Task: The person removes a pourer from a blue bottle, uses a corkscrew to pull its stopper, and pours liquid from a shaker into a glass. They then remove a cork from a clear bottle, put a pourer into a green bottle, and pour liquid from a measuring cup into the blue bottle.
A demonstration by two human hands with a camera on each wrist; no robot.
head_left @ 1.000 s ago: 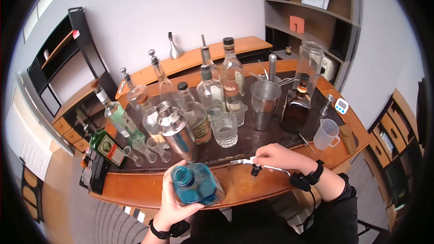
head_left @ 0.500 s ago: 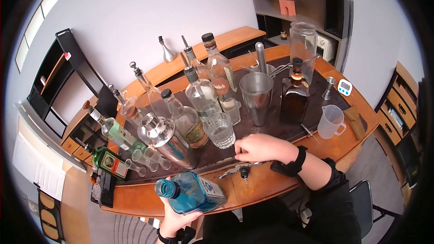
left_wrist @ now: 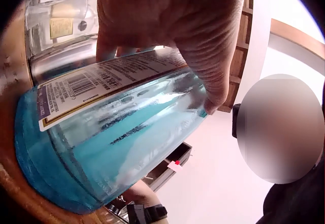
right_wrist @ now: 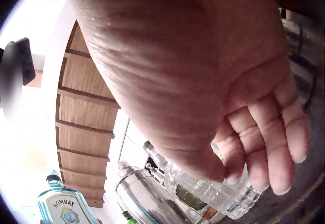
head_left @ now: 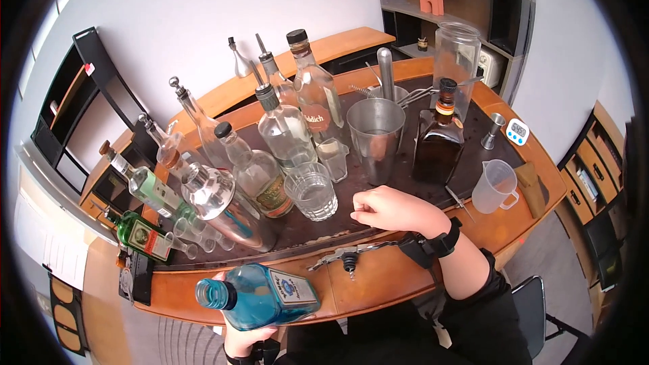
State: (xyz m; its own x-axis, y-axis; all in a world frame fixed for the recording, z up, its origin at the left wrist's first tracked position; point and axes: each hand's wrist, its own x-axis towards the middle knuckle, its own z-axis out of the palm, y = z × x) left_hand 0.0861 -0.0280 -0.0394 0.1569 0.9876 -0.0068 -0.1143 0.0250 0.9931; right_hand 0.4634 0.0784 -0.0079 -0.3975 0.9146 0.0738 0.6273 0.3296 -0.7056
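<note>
My left hand (head_left: 247,338) grips a blue gin bottle (head_left: 263,295), uncapped and tilted with its neck toward the left. In the left wrist view, the thumb and fingers wrap around the bottle (left_wrist: 117,132) over its label, and its base is close by the table edge. My right hand (head_left: 399,211) hovers above the dark mat with loosely bent fingers and nothing in them. Just left of its fingertips stands a cut-glass tumbler (head_left: 311,192). Below that hand, a corkscrew (head_left: 349,263) with a black collar and metal arm lies along the leather edge.
A steel shaker (head_left: 226,206), small glasses (head_left: 193,236) and several liquor bottles crowd the left and middle. A mixing tin (head_left: 376,138), dark square bottle (head_left: 438,145), measuring jug (head_left: 493,188), jigger (head_left: 493,131) and timer (head_left: 517,132) stand to the right.
My right hand has left the corkscrew, which lies on the edge, and moved up beside the tumbler. The blue bottle has shifted left and tipped further over in my left hand.
</note>
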